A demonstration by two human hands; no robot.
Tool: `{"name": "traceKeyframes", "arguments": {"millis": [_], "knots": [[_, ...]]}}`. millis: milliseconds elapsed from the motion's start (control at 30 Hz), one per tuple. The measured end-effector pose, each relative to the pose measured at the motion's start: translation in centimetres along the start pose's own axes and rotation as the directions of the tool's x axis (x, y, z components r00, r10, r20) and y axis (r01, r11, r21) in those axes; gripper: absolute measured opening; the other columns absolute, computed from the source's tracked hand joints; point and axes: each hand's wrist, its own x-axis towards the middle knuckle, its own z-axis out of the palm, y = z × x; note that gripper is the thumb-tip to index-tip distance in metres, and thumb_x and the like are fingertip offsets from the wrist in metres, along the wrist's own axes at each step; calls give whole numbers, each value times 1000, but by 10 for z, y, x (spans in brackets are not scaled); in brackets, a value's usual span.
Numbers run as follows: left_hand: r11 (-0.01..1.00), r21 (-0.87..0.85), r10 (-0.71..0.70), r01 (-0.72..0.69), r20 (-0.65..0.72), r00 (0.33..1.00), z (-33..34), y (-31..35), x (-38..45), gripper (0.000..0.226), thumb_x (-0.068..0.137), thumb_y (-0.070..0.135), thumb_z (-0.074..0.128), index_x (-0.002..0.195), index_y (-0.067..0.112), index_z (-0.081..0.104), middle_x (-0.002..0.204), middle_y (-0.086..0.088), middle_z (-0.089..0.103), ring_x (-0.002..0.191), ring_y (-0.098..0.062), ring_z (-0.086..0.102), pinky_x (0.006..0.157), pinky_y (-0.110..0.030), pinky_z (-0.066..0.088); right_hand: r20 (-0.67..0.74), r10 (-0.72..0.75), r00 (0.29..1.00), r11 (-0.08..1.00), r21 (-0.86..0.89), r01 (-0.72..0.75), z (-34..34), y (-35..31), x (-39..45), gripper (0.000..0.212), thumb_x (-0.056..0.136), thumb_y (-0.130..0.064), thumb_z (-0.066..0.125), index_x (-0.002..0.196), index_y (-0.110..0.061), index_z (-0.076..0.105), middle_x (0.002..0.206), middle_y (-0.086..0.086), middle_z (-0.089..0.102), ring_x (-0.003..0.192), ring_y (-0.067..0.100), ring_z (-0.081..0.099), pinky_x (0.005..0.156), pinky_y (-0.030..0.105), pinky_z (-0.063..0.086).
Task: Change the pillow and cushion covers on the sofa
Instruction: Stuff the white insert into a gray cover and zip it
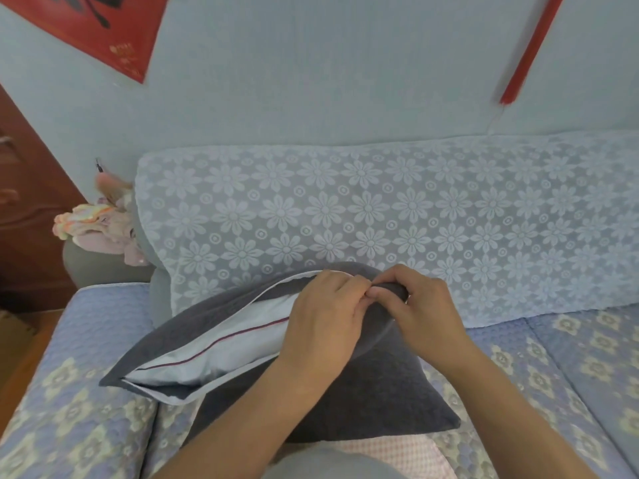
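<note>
My left hand and my right hand meet at the top edge of the dark grey cushion cover; the fingers of both are curled and pinch the cover's open edge, right where the hands touch each other; the cushion stands on the sofa seat in front of me, leaning a bit toward the sofa back; the cover gapes open on the left side, and the pale blue inner pillow with a thin dark red line shows inside it; a lacy blue flower cloth hangs over the sofa back behind the cushion; a little pile of pink and yellow clothes sits on the sofa arm at the left.
</note>
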Motion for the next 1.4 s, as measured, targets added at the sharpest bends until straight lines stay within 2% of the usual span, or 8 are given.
{"name": "traceKeyframes", "arguments": {"millis": [100,200,300,500,667,833,1200,1400], "knots": [[972,-137,-189,192,39,981,-5,9,-2,14,97,28,61,91,22,72,78,9,66,73,-9,59,68,-36,52,29,42,999,999,-18,-41,-4,2,-1,9,93,-20,68,91,-27,71,80,-13,71,76,12,66,69,30,50],[801,-328,-454,501,212,865,-12,14,-1,5,95,27,69,90,26,71,82,15,69,81,-2,63,74,-24,51,29,68,997,997,-33,-67,-4,4,-4,8,92,-23,68,91,-30,71,79,-10,71,75,13,65,70,35,49],[684,-377,-510,624,364,779,-17,15,1,7,94,31,70,87,30,68,82,15,67,82,2,61,71,-16,44,38,48,998,997,-58,-46,-3,2,-9,10,93,-25,68,95,-34,71,82,-10,72,75,19,67,70,38,51],[929,52,-360,365,349,865,-28,26,5,15,103,39,49,91,30,51,92,11,59,91,-14,56,86,-37,42,86,-64,994,988,-135,76,-3,-4,-11,22,96,-12,62,106,-27,75,95,-22,72,90,-1,67,78,20,52],[823,-71,-494,563,399,772,-31,30,14,14,102,39,50,93,29,53,87,9,60,88,-15,56,73,-36,42,-11,-84,996,983,-163,81,-4,-6,-10,21,95,-11,65,104,-26,76,88,-20,73,80,0,67,71,18,51],[869,84,-478,488,396,784,-38,21,7,16,102,37,51,88,29,50,80,8,58,79,-12,53,64,-33,35,-67,19,998,991,-132,-28,-2,1,-15,20,95,-14,64,99,-31,75,82,-19,72,76,5,67,70,25,52],[844,144,-524,516,425,738,-23,1,3,15,102,31,51,88,27,51,82,9,57,81,-14,54,67,-35,41,-180,184,966,981,-28,-192,-11,14,-5,24,96,-11,63,91,-32,74,86,-26,69,88,-8,62,74,5,43],[832,178,-548,525,417,726,-13,-12,5,12,100,29,53,88,26,52,85,8,58,81,-17,54,67,-35,40,-210,248,946,966,-12,-256,-17,25,1,20,96,-12,62,92,-26,76,88,-22,70,91,-8,61,74,5,43]]}}
